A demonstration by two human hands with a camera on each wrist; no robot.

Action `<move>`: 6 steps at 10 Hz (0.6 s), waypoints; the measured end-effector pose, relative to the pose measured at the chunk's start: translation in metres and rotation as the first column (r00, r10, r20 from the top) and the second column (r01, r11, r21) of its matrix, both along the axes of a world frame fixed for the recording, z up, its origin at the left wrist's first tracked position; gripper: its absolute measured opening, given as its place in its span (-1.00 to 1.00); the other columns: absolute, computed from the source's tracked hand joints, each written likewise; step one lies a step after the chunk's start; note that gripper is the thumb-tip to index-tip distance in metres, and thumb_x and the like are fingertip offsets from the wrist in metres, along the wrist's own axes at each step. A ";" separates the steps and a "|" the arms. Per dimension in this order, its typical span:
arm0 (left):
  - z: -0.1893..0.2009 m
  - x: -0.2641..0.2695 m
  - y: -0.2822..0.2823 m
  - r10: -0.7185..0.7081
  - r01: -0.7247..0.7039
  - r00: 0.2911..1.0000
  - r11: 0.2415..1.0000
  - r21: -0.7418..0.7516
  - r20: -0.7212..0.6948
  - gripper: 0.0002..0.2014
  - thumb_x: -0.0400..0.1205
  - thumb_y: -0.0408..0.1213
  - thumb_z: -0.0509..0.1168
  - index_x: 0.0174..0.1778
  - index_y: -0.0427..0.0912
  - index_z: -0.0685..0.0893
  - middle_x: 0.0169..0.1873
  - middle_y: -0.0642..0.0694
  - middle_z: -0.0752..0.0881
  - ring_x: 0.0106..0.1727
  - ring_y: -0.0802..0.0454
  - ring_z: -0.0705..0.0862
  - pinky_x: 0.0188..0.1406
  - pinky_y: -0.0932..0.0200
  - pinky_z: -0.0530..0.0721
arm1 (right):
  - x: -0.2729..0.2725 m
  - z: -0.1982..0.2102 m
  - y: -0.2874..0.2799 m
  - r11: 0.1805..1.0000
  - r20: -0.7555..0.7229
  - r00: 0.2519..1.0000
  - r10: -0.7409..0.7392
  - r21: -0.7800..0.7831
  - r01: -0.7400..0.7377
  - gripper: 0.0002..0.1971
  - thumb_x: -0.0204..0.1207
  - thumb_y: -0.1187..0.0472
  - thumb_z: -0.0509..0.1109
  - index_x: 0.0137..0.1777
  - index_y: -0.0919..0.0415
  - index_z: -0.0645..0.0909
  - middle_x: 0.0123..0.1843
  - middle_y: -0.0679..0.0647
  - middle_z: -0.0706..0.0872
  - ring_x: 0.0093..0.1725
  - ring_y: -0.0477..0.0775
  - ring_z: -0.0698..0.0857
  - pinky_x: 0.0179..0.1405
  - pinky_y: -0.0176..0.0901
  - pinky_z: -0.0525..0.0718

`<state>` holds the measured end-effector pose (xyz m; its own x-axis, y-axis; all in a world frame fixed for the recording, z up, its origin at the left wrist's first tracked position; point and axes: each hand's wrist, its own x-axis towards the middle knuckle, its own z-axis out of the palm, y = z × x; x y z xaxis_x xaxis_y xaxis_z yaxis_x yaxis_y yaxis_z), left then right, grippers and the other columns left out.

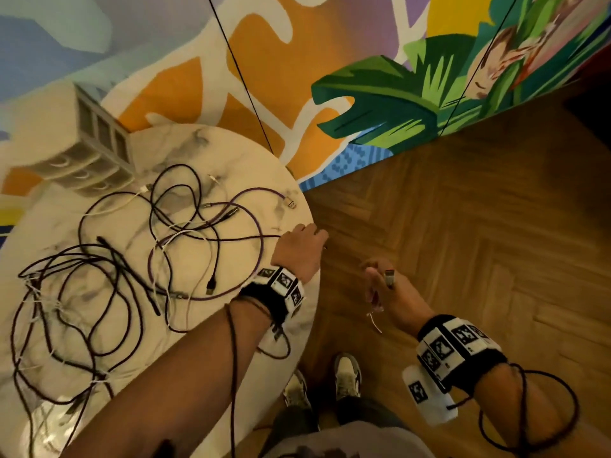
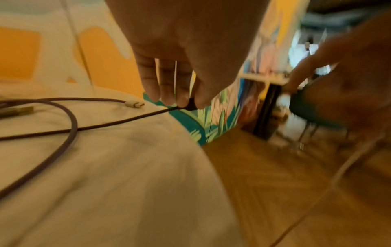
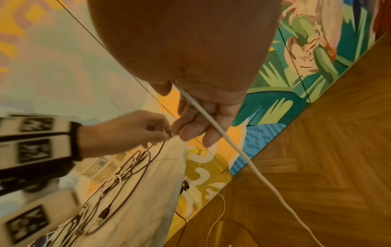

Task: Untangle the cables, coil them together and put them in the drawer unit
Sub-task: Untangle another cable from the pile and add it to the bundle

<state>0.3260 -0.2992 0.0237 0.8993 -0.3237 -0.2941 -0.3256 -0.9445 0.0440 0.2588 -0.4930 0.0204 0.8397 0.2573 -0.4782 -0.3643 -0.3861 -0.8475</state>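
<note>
A tangle of black, purple and white cables [image 1: 158, 246] lies spread over the round pale table [image 1: 231, 150]. The small grey drawer unit [image 1: 96, 150] stands at the table's far left edge. My left hand [image 1: 309, 234] is at the table's right rim and pinches the plug of a black cable [image 2: 190, 104]; the cable runs back to the tangle. The purple cable's silver plug [image 2: 134, 104] lies just beside it. My right hand [image 1: 380, 280] hovers off the table over the floor. It grips a white cable [image 3: 211, 120] that trails down to the floor.
Wooden herringbone floor [image 1: 463, 242] lies right of the table, with a painted mural wall [image 1: 396, 104] behind. My shoes [image 1: 347, 375] stand by the table's near edge. Two thin dark lines [image 1: 244, 81] cross in front of the wall. A thinner white cable [image 3: 217, 213] lies on the floor.
</note>
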 end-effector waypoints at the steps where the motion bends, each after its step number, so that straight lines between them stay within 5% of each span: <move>1: 0.033 -0.034 0.014 0.071 -0.013 0.980 0.953 -0.302 0.184 -0.87 0.63 -0.20 0.24 0.05 -0.11 0.58 -0.01 -0.10 0.54 0.00 -0.07 0.55 -0.26 0.04 0.61 | 0.007 0.010 0.022 0.996 0.004 0.999 0.047 0.071 -0.047 -0.66 0.67 -0.01 0.16 0.43 -0.15 0.33 0.06 0.00 0.66 -0.07 -0.08 0.69 -0.11 -0.11 0.71; 2: 0.068 -0.064 0.030 0.135 0.011 0.955 0.874 -0.486 0.265 -0.87 0.59 -0.22 0.28 0.03 -0.10 0.60 -0.07 -0.05 0.55 -0.07 0.02 0.56 -0.27 0.16 0.60 | 0.016 0.034 0.062 0.971 0.054 0.986 0.159 0.171 -0.166 -0.53 0.60 -0.01 0.28 0.49 -0.25 0.29 0.38 -0.09 0.54 0.33 -0.06 0.58 0.27 -0.04 0.61; 4: 0.101 -0.088 0.063 0.329 -0.100 0.915 0.747 -0.658 0.235 -0.82 0.57 -0.31 0.25 0.05 -0.01 0.54 -0.01 0.05 0.57 -0.01 0.15 0.53 -0.07 0.33 0.54 | 0.024 0.066 0.130 0.955 0.191 0.941 0.278 0.048 -0.292 -0.57 0.63 0.45 0.20 0.50 0.33 0.34 0.41 0.25 0.55 0.18 -0.12 0.48 -0.02 -0.60 0.47; 6: 0.107 -0.097 0.088 0.403 -0.108 0.876 0.700 -0.706 0.265 -0.87 0.60 -0.17 0.20 0.02 -0.05 0.58 -0.10 0.05 0.56 -0.07 0.16 0.50 -0.06 0.48 0.41 | 0.024 0.078 0.160 0.942 0.276 0.904 0.325 -0.015 -0.334 -0.63 0.56 0.49 0.27 0.37 0.38 0.47 0.29 0.27 0.60 0.06 -0.11 0.52 0.09 -0.32 0.53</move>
